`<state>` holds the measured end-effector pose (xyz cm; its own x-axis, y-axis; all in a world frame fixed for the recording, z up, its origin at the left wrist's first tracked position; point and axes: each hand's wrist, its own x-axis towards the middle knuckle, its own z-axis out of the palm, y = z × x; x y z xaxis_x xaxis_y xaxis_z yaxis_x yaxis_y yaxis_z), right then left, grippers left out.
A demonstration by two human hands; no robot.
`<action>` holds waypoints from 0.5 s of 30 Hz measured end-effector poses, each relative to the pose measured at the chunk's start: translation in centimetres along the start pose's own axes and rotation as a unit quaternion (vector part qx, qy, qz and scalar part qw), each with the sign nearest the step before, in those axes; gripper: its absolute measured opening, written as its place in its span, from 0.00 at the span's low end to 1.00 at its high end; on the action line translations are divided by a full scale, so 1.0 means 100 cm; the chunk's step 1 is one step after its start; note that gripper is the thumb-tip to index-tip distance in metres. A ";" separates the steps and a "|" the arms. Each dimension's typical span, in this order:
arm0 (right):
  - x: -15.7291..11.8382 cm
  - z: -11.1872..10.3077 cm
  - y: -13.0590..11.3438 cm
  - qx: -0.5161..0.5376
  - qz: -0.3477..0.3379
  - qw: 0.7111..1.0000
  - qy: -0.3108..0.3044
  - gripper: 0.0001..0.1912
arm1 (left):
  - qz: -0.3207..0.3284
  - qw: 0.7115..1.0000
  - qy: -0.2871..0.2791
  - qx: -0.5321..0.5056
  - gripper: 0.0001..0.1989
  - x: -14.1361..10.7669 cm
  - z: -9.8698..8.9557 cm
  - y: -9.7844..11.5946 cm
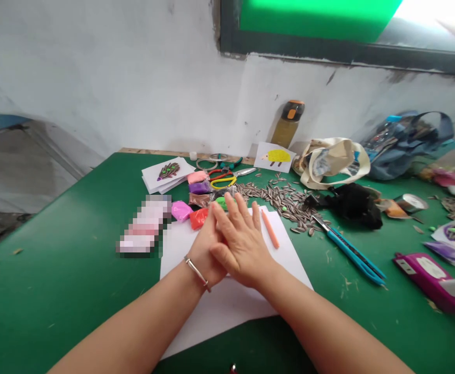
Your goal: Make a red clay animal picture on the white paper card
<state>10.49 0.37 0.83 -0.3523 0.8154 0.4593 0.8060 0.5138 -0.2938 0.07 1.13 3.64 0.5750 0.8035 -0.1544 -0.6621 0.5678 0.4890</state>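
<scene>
Over the white paper (196,311), my right hand (238,239) lies across my left hand (207,249), palm to palm. The fingers of my right hand are stretched out and slightly spread. My left hand, with a silver bracelet (198,274) at its wrist, is flat beneath; most of its fingers are covered. Whatever may be between the palms is hidden. An orange stick (270,229) rests on the paper beside my right hand. Just beyond my fingers are colored packets, among them red (199,218), pink-purple (181,211) and green (222,202).
Striped seeds (285,200) are scattered behind, near scissors (223,180). To the right lie a blue utility knife (355,254), a black cloth-like bundle (358,205) and a magenta device (433,280). Cards (165,174), a bottle (287,124) and a cream bag (328,161) stand or lie toward the wall.
</scene>
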 end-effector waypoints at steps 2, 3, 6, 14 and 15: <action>0.003 -0.002 0.009 -0.016 0.069 0.997 0.028 0.32 | -0.036 0.999 0.005 0.027 0.27 -0.002 0.002 0.000; 0.004 -0.002 0.016 -0.023 0.112 0.993 0.037 0.31 | -0.051 0.998 0.015 0.046 0.25 -0.003 0.003 -0.001; 0.004 -0.004 0.035 -0.015 0.185 0.981 0.048 0.28 | -0.055 0.991 0.060 0.106 0.14 -0.006 0.002 0.001; 0.002 -0.018 0.024 0.219 0.093 0.967 0.088 0.13 | -0.002 0.973 0.141 0.181 0.08 0.001 -0.013 0.014; 0.003 -0.020 0.021 0.223 0.084 0.968 0.078 0.12 | 0.008 0.971 0.144 0.190 0.08 0.002 -0.015 0.015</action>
<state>13.02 1.13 1.98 -0.1300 0.8654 0.4840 0.5485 0.4694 -0.6919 -1.58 2.39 3.04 0.3721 0.8589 -0.3519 -0.4132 0.4928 0.7658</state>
